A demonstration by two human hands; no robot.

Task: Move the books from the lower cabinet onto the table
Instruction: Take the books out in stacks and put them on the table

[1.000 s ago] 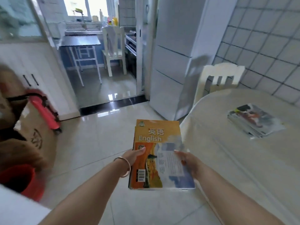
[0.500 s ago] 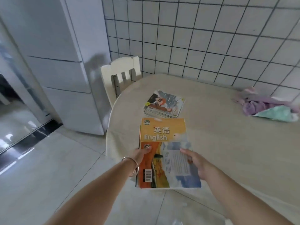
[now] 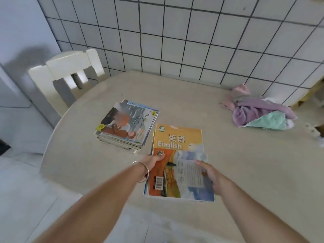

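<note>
An orange English textbook (image 3: 177, 142) tops a thin stack of books that I hold over the beige round table (image 3: 192, 95). My left hand (image 3: 153, 161), with a bangle at the wrist, grips the stack's left edge. My right hand (image 3: 208, 172) grips its right edge. A second stack of books (image 3: 126, 123) with a picture-book cover lies on the table just left of the held stack. The lower cabinet is out of view.
A white chair (image 3: 70, 67) stands at the table's far left, against a white fridge (image 3: 15, 76). A crumpled pile of purple and green cloth (image 3: 259, 113) lies at the table's right. The tiled wall (image 3: 192, 35) runs behind the table.
My view has swung right from the kitchen doorway to the table. The held books have moved from above the floor to above the table, next to the lying stack. Both hands keep their grip.
</note>
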